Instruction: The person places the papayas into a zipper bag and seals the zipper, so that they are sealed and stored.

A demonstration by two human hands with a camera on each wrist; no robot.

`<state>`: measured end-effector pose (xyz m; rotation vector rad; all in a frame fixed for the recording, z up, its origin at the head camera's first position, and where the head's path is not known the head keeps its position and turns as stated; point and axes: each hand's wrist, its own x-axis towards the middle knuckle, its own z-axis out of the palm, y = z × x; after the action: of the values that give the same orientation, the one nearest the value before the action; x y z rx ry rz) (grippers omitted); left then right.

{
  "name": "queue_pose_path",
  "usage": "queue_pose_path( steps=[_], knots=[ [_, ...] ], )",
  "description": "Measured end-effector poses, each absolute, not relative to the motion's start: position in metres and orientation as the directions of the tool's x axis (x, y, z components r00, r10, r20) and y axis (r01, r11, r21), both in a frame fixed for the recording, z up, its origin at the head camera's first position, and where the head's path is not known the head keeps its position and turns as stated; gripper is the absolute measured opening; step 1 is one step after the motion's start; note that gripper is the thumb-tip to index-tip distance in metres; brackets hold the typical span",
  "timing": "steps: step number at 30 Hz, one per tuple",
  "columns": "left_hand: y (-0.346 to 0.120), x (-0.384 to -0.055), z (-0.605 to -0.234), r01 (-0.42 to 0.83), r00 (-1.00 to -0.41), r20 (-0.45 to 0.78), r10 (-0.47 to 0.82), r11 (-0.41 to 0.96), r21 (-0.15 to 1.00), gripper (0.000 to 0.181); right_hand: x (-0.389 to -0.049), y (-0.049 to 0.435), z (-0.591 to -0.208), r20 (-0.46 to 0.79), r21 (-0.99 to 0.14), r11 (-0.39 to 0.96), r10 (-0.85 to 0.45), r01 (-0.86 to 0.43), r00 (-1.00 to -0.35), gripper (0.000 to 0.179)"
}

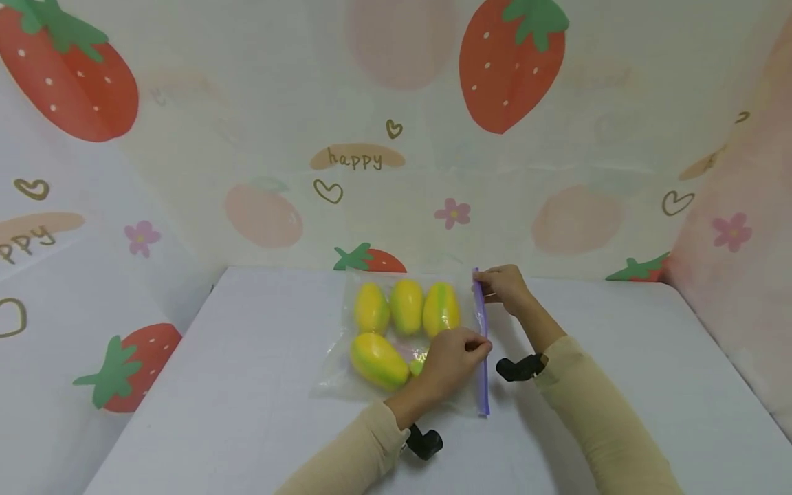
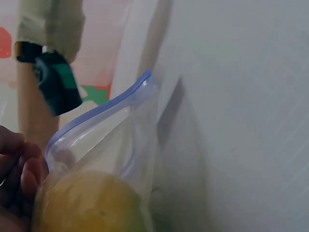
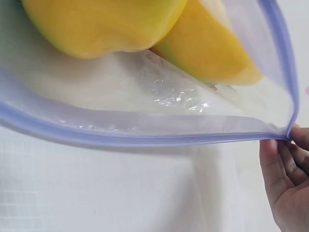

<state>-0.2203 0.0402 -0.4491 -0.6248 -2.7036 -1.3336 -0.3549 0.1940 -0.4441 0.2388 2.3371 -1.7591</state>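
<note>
A clear zip bag [image 1: 334, 371] with a purple zip strip [image 1: 485, 385] lies on the white table, its strip towards the right. Several yellow-green mangoes [image 1: 379, 361] are inside it. My right hand [image 1: 507, 287] pinches the far end of the strip; the right wrist view shows thumb and fingers [image 3: 289, 169] at the corner of the bag's mouth. The left hand [image 1: 454, 359] reaches across the bag, its curled fingers pinching the strip near its middle and hiding part of one mango. Both wrist views show the mouth parted, with a mango [image 2: 91, 203] behind the film.
A white cloth covers the table [image 1: 247, 385]. Behind it hangs a backdrop [image 1: 272, 124] printed with strawberries, hearts and flowers. Black wrist cameras [image 1: 425, 442] hang under both wrists, close to the table top.
</note>
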Motion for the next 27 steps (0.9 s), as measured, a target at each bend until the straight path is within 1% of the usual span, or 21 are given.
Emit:
queue_pose_path(
  steps=[3,7,11,14,21,27],
  knots=[
    [0.039,-0.226,-0.446,0.28,-0.938,0.14,0.317,0.455,0.845,0.017,-0.354,0.199,-0.447,-0.269,-0.933,0.249,0.001,0.261,-0.963,0.031],
    [0.034,-0.241,-0.437,0.197,-0.944,0.07,0.322,0.382,0.903,0.019,-0.352,0.202,-0.449,-0.254,-0.941,0.233,-0.014,0.244,-0.967,0.031],
    [0.028,-0.263,-0.423,0.187,-0.946,0.064,0.318,0.374,0.908,0.021,-0.353,0.203,-0.449,-0.215,-0.953,0.226,-0.026,0.204,-0.976,0.034],
    [0.023,-0.282,-0.416,0.197,-0.948,0.072,0.309,0.396,0.897,0.023,-0.354,0.203,-0.451,-0.219,-0.954,0.214,-0.016,0.211,-0.976,0.034],
    [0.015,-0.32,-0.411,0.15,-0.965,0.057,0.256,0.363,0.92,0.024,-0.354,0.201,-0.454,-0.203,-0.954,0.226,-0.012,0.195,-0.979,0.032],
    [0.011,-0.346,-0.41,0.143,-0.963,0.047,0.267,0.355,0.924,0.024,-0.354,0.197,-0.447,-0.185,-0.96,0.22,-0.028,0.174,-0.982,0.031]
  ],
)
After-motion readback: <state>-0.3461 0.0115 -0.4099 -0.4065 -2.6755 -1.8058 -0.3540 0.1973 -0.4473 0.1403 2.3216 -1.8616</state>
